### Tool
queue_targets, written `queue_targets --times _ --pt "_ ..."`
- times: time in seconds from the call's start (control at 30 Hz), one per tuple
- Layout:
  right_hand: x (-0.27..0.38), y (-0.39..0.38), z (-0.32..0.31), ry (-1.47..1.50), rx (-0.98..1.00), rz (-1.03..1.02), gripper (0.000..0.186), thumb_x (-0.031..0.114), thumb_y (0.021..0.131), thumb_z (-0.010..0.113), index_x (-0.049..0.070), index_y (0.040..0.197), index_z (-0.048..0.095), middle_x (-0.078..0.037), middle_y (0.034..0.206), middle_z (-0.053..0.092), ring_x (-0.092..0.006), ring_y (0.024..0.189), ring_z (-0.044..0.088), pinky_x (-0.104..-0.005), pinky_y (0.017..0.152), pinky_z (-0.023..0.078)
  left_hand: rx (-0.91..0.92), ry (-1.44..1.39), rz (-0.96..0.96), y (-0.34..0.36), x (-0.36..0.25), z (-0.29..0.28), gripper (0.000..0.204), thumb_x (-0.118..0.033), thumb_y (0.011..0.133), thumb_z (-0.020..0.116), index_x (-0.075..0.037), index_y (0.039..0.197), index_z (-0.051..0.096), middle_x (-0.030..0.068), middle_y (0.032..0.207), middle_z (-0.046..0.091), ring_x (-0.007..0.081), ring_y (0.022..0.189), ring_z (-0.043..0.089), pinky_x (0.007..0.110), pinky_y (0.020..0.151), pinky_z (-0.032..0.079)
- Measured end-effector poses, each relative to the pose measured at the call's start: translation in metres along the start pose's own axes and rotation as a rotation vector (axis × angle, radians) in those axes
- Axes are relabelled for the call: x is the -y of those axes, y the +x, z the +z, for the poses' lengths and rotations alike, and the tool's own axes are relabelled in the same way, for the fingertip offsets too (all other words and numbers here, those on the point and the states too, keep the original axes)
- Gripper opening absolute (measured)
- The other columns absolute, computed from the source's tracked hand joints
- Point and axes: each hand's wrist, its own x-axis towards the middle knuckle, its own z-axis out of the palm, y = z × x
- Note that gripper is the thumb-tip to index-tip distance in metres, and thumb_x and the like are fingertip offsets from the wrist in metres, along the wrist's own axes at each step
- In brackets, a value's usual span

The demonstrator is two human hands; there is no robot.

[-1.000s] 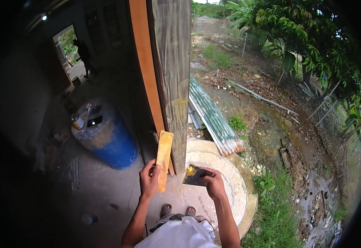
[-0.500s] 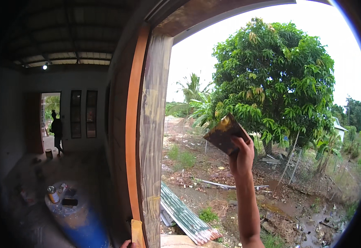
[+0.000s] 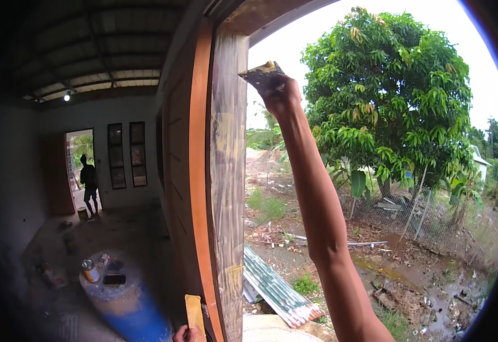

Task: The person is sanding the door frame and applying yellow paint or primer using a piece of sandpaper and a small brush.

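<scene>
My right hand (image 3: 280, 91) is raised high and grips a flat scraper blade (image 3: 260, 73), whose edge touches the upper part of the grey, worn door edge (image 3: 227, 171). An orange-brown wooden door frame strip (image 3: 199, 171) runs beside that edge. At the bottom of the view my left hand (image 3: 183, 334) is barely visible and holds a yellowish flat board (image 3: 194, 313) upright, close to the foot of the door.
A blue barrel (image 3: 126, 308) with a can and small items on its lid stands inside at lower left. A person (image 3: 89, 183) stands in the far doorway. Corrugated sheet (image 3: 277, 290) lies outside below, with a large tree (image 3: 391, 97), wire fence and muddy ground.
The view swung up from the ground to the door. My right hand rose with the scraper, then moved left until the blade met the door's edge. My left hand dropped toward the lower rim.
</scene>
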Motion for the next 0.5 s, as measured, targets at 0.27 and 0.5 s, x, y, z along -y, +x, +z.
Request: queue_targets --times 0.27,0.5 --pt "-0.034 0.077 0.046 -0.896 -0.127 -0.769 0.026 0.007 0.095 0.045 -0.008 0.107 0.063 -0.019 0.095 0.069 -0.0326 0.092 0.072 -0.0458 0.073 0.06 -0.035 -0.028 -0.006 0.049 0.032 -0.127 0.032 -0.028 0.098 0.067 -0.005 0.119 0.063 0.0001 0.09 0.059 0.0118 0.084 0.054 0.029 0.071 0.046" --pt "-0.056 0.095 0.044 -1.603 0.089 -1.547 0.036 0.008 0.095 0.054 0.02 0.122 0.074 -0.007 0.119 0.072 -0.0279 0.107 0.068 -0.0378 0.096 0.053 -0.339 0.075 0.07 0.028 -0.032 -0.143 0.032 -0.031 0.099 0.065 -0.005 0.115 0.064 -0.0008 0.085 0.056 0.0131 0.078 0.051 0.029 0.069 0.045"
